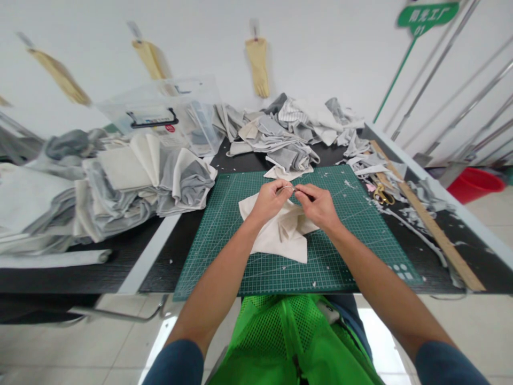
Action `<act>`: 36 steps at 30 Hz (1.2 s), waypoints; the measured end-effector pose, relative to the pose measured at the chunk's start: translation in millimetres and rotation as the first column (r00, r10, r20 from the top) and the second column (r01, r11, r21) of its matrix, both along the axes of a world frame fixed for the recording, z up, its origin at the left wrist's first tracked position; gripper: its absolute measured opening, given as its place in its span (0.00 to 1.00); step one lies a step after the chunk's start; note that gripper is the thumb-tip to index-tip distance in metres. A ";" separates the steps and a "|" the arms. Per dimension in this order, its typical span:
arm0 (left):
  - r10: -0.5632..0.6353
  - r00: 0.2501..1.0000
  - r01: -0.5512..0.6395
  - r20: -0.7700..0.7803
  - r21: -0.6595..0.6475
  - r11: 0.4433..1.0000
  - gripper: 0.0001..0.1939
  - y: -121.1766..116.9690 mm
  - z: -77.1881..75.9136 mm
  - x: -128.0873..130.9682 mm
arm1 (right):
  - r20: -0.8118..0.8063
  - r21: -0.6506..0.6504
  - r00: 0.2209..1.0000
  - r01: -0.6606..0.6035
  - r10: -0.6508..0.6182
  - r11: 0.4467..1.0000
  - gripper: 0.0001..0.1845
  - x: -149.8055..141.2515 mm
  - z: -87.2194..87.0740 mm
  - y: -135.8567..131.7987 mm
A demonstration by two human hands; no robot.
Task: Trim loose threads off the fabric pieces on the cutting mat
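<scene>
A piece of cream cloth (280, 235) lies crumpled and partly folded on the green cutting mat (224, 240). My left hand (272, 200) is closed in a pinch, lifting an edge of this cloth, with a thin pale loop showing at the fingertips. Close beside it, my right hand (319, 204) is closed around a small, slim dark tool (309, 197), its tip touching or very near the pinched edge. The fingers mostly hide the tool, so its exact kind cannot be made out.
Grey and cream cloth piles (136, 176) fill the left side, before a clear plastic box (160, 115). More cloths (284, 133) lie behind the mat. At right are a wooden ruler (436, 230), gold-handled scissors (383, 196) and scraps. A red basin (475, 186) stands beyond the table edge.
</scene>
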State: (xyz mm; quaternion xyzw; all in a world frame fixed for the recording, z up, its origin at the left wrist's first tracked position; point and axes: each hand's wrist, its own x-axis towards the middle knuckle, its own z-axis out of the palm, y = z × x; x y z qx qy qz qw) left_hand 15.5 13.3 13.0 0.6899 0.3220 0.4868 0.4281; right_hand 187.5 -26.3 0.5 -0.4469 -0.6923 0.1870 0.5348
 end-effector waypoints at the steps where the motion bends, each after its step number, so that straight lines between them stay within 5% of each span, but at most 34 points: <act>1: 0.000 1.000 0.000 0.002 -0.005 1.000 0.12 -0.1 0.4 -0.1 | -0.008 -0.007 1.000 0.003 -0.003 1.000 0.15 -0.6 -0.2 0.2; 15: 0.053 0.996 -0.053 0.070 -0.004 0.999 0.12 3.2 0.2 3.3 | -0.139 -0.126 0.987 -0.096 0.079 0.987 0.22 3.8 5.4 0.8; 20: 0.008 0.995 -0.003 0.102 -0.050 0.999 0.12 4.2 -1.9 3.1 | -0.044 -0.166 0.999 0.004 -0.012 0.986 0.18 7.0 -4.1 10.7; 23: 0.080 0.996 -0.080 0.027 0.019 0.997 0.13 5.4 0.6 0.1 | 0.034 -0.220 0.989 0.151 -0.147 0.964 0.18 19.4 -13.0 20.0; 26: 0.192 0.978 -0.184 -0.077 0.091 0.979 0.18 9.0 0.5 -3.3 | 0.319 -0.246 0.900 0.381 -0.296 0.892 0.19 37.4 -20.8 27.0; 30: 0.232 0.949 -0.208 -0.214 0.127 0.970 0.15 14.5 -5.5 -6.5 | 0.646 -0.275 0.705 0.571 -0.291 0.773 0.19 47.5 -26.1 27.5; 33: 0.224 0.891 -0.184 -0.394 0.138 0.973 0.08 16.7 -11.2 -9.6 | 0.742 -0.260 0.616 0.628 -0.265 0.733 0.17 44.2 -27.0 24.9; 36: 0.137 0.807 -0.084 -0.575 0.118 0.989 0.12 17.4 -16.8 -13.7 | 0.764 -0.246 0.593 0.633 -0.255 0.734 0.16 42.7 -27.5 22.8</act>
